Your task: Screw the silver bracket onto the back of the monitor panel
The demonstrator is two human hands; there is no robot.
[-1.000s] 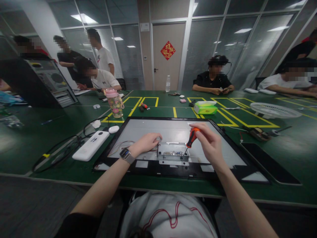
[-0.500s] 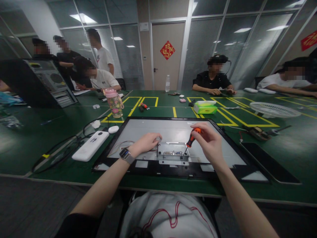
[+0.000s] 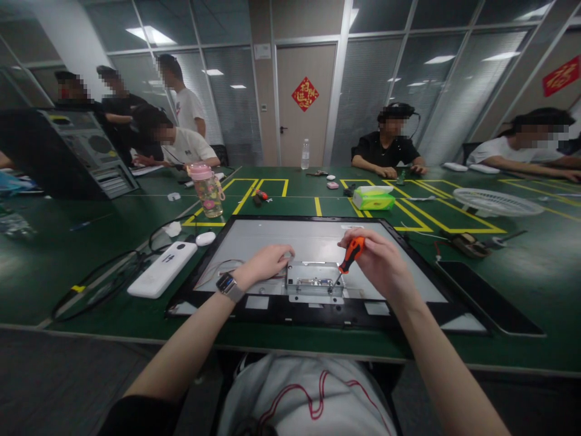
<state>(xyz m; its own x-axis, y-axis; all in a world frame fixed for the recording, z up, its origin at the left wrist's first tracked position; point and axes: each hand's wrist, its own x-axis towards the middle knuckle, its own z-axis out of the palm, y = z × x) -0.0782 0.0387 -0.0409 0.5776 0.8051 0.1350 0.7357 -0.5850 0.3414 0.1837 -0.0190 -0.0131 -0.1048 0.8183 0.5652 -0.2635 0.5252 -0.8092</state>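
A screwdriver (image 3: 352, 254) with an orange and black handle is held in my right hand (image 3: 385, 266). It leans to the right, its tip at the front right part of a silver metal box (image 3: 297, 275) with connectors along it. My left hand (image 3: 267, 263), wearing a watch (image 3: 226, 284), rests with curled fingers on the box's far left corner; the fingertips are partly hidden. Under both hands lies a flat display panel (image 3: 267, 231) with a black frame and a pale back. Thin wires (image 3: 222, 266) run across the panel left of the box.
To the left are a white power bank (image 3: 163, 269), a white oval case (image 3: 206, 238), black cables (image 3: 97, 287) and a pink-lidded bottle (image 3: 206, 191). A phone-like black slab (image 3: 490, 295), a fan grille (image 3: 497, 201) and a green tissue pack (image 3: 373, 198) lie right. Several people sit or stand around.
The screwdriver's tip has shifted slightly left and nearer along the box, and my right fingers have changed their hold on the handle. My left hand stays at the box corner.
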